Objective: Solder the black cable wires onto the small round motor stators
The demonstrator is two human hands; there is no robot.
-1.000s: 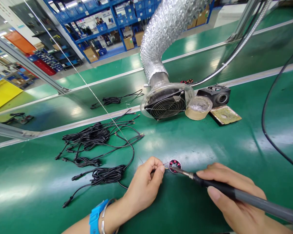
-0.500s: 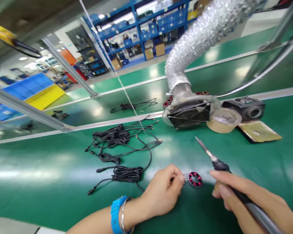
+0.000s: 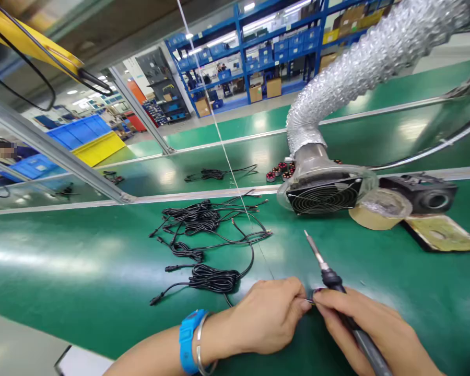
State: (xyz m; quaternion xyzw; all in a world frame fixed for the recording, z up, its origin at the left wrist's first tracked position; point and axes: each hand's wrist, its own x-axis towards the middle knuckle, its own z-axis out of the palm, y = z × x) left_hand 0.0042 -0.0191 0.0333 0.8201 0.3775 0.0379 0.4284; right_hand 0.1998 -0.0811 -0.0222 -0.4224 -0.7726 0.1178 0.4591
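My left hand [image 3: 272, 313], with a blue watch and a silver bangle at the wrist, is closed in a pinch on thin wires [image 3: 309, 301]. My right hand [image 3: 370, 324] grips a soldering iron [image 3: 331, 277], its metal tip pointing up and away. That hand's thumb and forefinger also meet the small round LED board [image 3: 318, 290], which is mostly hidden behind them. Both hands' fingertips nearly touch. A coiled black cable [image 3: 215, 278] lies left of my hands, and its lead runs under my left forearm.
More black cables [image 3: 198, 215] lie behind. A fume extractor [image 3: 325, 196] on a silver duct [image 3: 337, 99] stands at the rail, beside a tape roll [image 3: 376, 222], a soldering iron stand [image 3: 426, 193] and a yellow sponge [image 3: 442, 232]. Round boards [image 3: 276, 171] sit beyond. A person [image 3: 3, 156] is far left.
My right hand has moved left to my left hand, and its fingers now cover the round board, which lay exposed before. The soldering iron came along. The view has shifted.
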